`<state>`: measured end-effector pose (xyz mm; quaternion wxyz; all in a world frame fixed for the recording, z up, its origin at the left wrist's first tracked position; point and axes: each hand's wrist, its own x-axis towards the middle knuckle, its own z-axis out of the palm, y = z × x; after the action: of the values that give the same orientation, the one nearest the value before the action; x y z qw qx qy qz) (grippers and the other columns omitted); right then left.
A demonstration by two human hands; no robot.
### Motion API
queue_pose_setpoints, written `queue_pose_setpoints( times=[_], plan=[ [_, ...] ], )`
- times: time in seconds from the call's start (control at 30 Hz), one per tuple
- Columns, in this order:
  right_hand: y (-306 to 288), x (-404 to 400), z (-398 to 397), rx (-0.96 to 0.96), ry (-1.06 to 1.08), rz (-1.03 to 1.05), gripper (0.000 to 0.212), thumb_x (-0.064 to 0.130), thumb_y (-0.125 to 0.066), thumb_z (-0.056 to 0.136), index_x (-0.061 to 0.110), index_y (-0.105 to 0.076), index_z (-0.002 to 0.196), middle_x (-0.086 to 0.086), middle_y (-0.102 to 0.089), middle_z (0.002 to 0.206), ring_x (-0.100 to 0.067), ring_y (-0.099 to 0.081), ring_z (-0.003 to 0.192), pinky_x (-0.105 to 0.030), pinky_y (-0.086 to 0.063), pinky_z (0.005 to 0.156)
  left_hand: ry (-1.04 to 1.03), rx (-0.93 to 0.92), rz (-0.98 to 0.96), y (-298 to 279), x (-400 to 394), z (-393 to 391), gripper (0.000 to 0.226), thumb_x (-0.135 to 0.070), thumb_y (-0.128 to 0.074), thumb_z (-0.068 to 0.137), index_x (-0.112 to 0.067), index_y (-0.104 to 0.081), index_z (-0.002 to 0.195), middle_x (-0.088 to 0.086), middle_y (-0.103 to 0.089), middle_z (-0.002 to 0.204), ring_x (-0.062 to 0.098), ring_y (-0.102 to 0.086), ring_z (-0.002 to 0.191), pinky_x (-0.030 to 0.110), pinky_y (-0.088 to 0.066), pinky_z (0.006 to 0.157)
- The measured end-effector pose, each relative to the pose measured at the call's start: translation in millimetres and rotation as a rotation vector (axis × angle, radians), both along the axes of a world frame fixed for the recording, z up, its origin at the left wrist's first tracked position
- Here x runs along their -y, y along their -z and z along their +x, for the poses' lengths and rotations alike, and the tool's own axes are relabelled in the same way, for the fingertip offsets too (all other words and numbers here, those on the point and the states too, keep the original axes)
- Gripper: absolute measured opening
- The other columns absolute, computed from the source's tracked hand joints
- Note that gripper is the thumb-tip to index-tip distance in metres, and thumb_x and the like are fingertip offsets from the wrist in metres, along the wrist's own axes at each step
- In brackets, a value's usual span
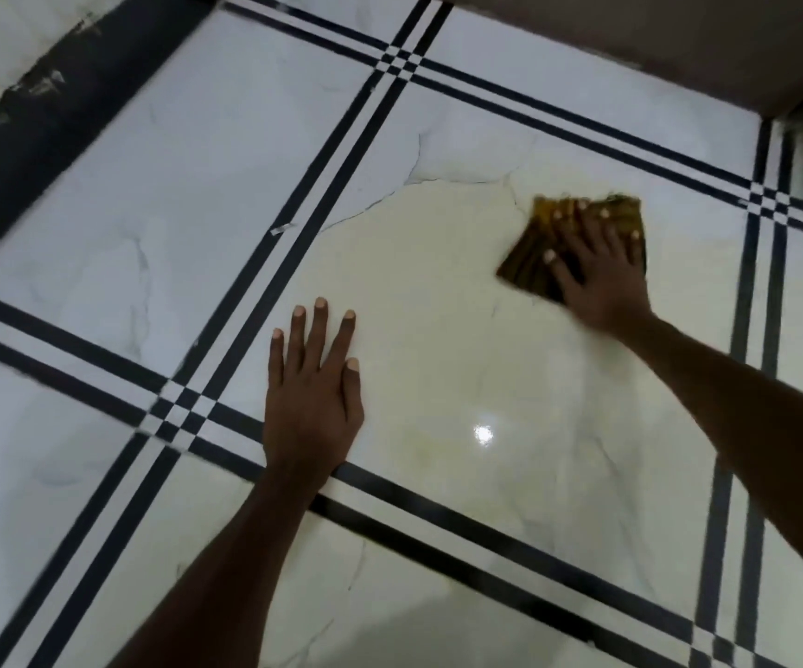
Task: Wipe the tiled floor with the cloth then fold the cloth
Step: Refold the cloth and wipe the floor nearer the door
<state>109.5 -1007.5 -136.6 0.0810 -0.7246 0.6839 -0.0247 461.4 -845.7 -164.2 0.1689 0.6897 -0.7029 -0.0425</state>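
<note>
While both hands lie flat — right hand pressing folded mustard-striped cloth, left hand on floor.

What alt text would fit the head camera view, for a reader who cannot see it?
A person's right hand presses a yellow-brown cloth flat on a white tiled floor with black stripes. The left hand rests flat beside it, empty.

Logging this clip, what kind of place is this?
Probably an indoor room in a home, seen at floor level: glossy marble-look tiles with black border stripes, a wall base at the far edge, and a light reflecting off the floor.
</note>
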Motion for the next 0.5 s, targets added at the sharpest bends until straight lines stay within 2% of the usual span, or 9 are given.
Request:
queue_pose_setpoints(
  times=[0.03,0.1,0.17,0.23,0.33,0.4,0.43,0.5],
  plan=[
    [-0.4,23.5,11.3,0.016,0.100,0.003,0.070,0.067,-0.019,0.101,0.038,-0.019,0.165,-0.003,-0.012,0.176,-0.034,-0.008,0.162,-0.063,-0.001,0.127,0.004,-0.003,-0.003,0.4,-1.7,-0.7,0.053,-0.031,-0.035,0.110,-0.022,-0.032,0.162,0.008,-0.019,0.173,0.027,-0.010,0.162,0.052,-0.017,0.130],
    [-0.6,57.4,61.8,0.021,0.112,-0.003,0.069,0.065,-0.019,0.101,0.038,-0.019,0.165,-0.005,-0.011,0.176,-0.036,-0.006,0.162,-0.066,0.001,0.126,0.014,-0.001,-0.015,1.1,-1.2,-0.5,0.053,-0.031,-0.036,0.109,-0.022,-0.032,0.162,0.008,-0.020,0.173,0.027,-0.011,0.162,0.053,-0.017,0.130],
    [3.7,54.3,125.7,0.025,-0.098,-0.036,0.067,0.060,-0.021,0.101,0.036,-0.029,0.163,-0.008,-0.020,0.174,-0.036,-0.014,0.161,-0.067,-0.004,0.126,0.016,0.010,-0.010,2.1,0.2,1.1,0.054,-0.031,-0.036,0.109,-0.022,-0.032,0.162,0.008,-0.020,0.173,0.027,-0.011,0.162,0.052,-0.017,0.130],
    [7.1,12.9,167.9,0.001,-0.349,-0.077,0.063,0.058,-0.022,0.103,0.037,-0.030,0.163,-0.005,-0.023,0.173,-0.034,-0.017,0.161,-0.067,-0.009,0.125,0.006,0.014,0.006,1.6,0.4,2.2,0.054,-0.032,-0.034,0.109,-0.023,-0.030,0.163,0.007,-0.019,0.173,0.026,-0.009,0.163,0.052,-0.016,0.130],
    [15.6,-53.0,133.2,0.001,-0.575,-0.114,0.060,0.057,-0.030,0.106,0.036,-0.028,0.163,-0.001,-0.022,0.174,-0.026,-0.012,0.162,-0.061,-0.008,0.128,0.015,0.026,0.056,-3.5,-0.3,0.5,0.056,-0.036,-0.027,0.110,-0.025,-0.023,0.165,0.005,-0.013,0.175,0.024,-0.004,0.163,0.051,-0.013,0.131],
    [18.5,-62.7,76.1,0.035,-0.459,-0.150,0.059,0.055,-0.037,0.104,0.032,-0.039,0.159,-0.007,-0.032,0.170,-0.032,-0.023,0.159,-0.064,-0.017,0.126,0.003,0.024,0.066,-3.4,0.8,0.6,0.056,-0.036,-0.025,0.110,-0.025,-0.023,0.164,0.005,-0.013,0.175,0.024,-0.004,0.163,0.051,-0.012,0.131],
    [16.6,-65.0,45.7,0.043,-0.289,-0.148,0.060,0.056,-0.037,0.103,0.031,-0.040,0.158,-0.010,-0.035,0.168,-0.036,-0.026,0.158,-0.066,-0.019,0.124,0.001,0.020,0.066,-3.5,0.5,0.5,0.056,-0.036,-0.025,0.110,-0.025,-0.025,0.164,0.005,-0.014,0.175,0.025,-0.005,0.163,0.051,-0.012,0.131],
    [9.4,-80.7,4.6,0.050,0.066,-0.051,0.066,0.060,-0.026,0.102,0.034,-0.031,0.162,-0.010,-0.026,0.172,-0.036,-0.018,0.160,-0.065,-0.013,0.126,-0.002,0.016,0.067,-3.0,-0.5,-0.6,0.055,-0.036,-0.026,0.110,-0.024,-0.027,0.163,0.006,-0.015,0.174,0.025,-0.006,0.163,0.051,-0.012,0.131]
  ],
)
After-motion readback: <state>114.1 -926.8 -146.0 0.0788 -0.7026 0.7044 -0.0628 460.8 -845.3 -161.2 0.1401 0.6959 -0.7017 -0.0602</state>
